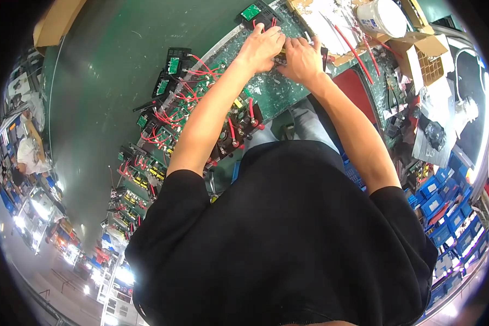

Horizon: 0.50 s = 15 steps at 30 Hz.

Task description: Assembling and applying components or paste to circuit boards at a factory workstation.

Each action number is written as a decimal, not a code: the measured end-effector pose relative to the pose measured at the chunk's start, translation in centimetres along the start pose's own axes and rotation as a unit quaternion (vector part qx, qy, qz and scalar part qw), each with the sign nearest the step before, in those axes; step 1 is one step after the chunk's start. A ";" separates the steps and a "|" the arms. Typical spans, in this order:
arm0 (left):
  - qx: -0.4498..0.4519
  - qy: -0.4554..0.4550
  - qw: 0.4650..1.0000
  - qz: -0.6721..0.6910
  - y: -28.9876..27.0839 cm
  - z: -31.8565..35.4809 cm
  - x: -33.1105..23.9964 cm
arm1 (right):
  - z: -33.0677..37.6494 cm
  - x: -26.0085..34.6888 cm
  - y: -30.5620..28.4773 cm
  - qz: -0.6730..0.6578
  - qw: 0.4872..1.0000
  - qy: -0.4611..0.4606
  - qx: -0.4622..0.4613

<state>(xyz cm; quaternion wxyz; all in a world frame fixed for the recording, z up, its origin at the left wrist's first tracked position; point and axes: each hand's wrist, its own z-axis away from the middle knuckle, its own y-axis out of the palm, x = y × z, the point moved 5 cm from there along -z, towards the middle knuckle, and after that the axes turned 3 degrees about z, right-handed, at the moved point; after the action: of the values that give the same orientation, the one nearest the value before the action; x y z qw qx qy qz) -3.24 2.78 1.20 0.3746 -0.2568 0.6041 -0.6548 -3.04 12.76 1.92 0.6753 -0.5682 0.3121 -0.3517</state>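
Green matting covers the workbench (119, 65), where both hands meet over one small dark assembly (281, 54) at the far edge. The left hand (259, 48) curls its fingers down onto the piece, and the right hand (303, 60) closes against it from the other side; the pinch looks meant to steady the part while the fingertips work, though what exactly each finger grasps cannot be told, since the knuckles cover the contact. Red wires (358, 51) lie just beside, on an open cardboard tray (331, 22), within easy reach. A row of black modules with green boards (171, 117) runs down the left, apparently laid out in sequence. A white tub (383, 16) stands beyond. Blue bins (445, 206) crowd the right rim, bent by the lens and hard to read.
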 end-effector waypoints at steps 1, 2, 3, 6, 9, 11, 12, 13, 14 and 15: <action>-0.010 0.001 1.000 0.010 0.0 0.1 0.1 | 0.0 0.0 0.0 0.000 1.000 0.001 0.001; -0.010 0.002 1.000 0.011 0.1 0.1 0.1 | 0.1 0.0 0.0 -0.002 1.000 0.001 -0.001; -0.023 0.002 1.000 0.012 0.2 0.1 0.1 | 0.1 0.1 -0.1 -0.003 1.000 0.002 -0.004; -0.054 0.005 0.998 0.016 0.2 0.1 0.1 | 0.2 0.1 0.0 -0.007 1.000 0.003 -0.011; -0.079 0.007 0.997 0.014 0.2 0.1 -0.1 | 0.2 -0.1 -0.1 -0.030 0.999 0.002 -0.019; -0.085 0.006 0.996 0.011 0.2 0.2 -0.1 | 0.1 -0.3 0.0 -0.041 0.999 0.009 0.019; -0.086 0.007 0.996 0.005 0.2 0.2 -0.1 | 0.0 -0.3 0.1 -0.051 0.997 0.018 0.056; -0.086 0.009 0.996 -0.002 0.3 0.2 -0.1 | 0.1 -0.2 0.1 -0.051 0.997 0.017 0.058; -0.086 0.007 0.996 0.000 0.3 0.2 -0.1 | 0.0 -0.1 0.0 -0.049 0.997 0.017 0.056; -0.073 0.002 0.997 0.004 0.4 0.3 0.0 | 0.0 -0.1 0.0 -0.046 0.997 0.017 0.055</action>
<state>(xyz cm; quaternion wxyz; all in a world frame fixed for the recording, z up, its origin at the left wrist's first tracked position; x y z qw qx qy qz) -2.93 2.58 0.88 0.3565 -0.2799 0.6521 -0.6077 -3.06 12.85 1.96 0.6833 -0.5381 0.2771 -0.4083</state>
